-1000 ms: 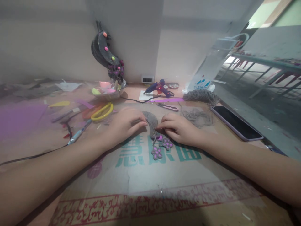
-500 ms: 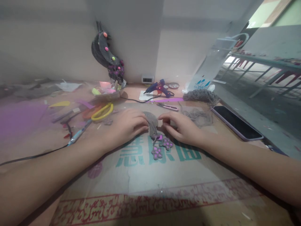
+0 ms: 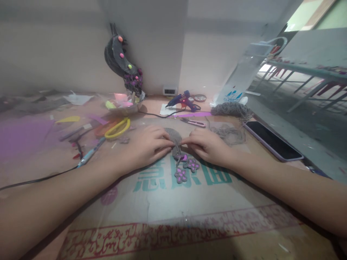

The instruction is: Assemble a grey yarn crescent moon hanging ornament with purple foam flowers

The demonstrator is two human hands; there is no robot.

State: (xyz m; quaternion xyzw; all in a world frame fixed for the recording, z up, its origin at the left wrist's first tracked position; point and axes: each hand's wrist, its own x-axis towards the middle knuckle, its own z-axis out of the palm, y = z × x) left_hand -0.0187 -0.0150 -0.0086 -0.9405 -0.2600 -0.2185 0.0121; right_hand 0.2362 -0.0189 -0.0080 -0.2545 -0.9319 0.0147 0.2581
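Note:
A grey yarn-wrapped crescent (image 3: pixel 174 135) lies on the cardboard between my hands. Yarn strands hang from it to several grey flowers with purple petals, among them the lowest flower (image 3: pixel 180 176). My left hand (image 3: pixel 150 146) is closed at the crescent's left edge, thumb and index fingertips pressed together on it. From the other side, my right hand (image 3: pixel 207 144) has its fingers curled, with the index fingertip meeting the crescent's right edge. Whether a thin strand is between the right fingertips is too small to tell.
Behind my hands are thread snips (image 3: pixel 193 122), a blue glue gun (image 3: pixel 183 101) and grey yarn (image 3: pixel 230 110). Yellow-handled scissors (image 3: pixel 118 129), a corded blue pen-like tool (image 3: pixel 90 153) and a bowl (image 3: pixel 124 107) stand left. A phone (image 3: pixel 273 141) lies right; a decorated dark crescent (image 3: pixel 120 56) hangs behind.
Both hands have moved inward onto the crescent. My left thumb and fingers have come together at its edge, and my right fingers have closed up from a looser, parted curl.

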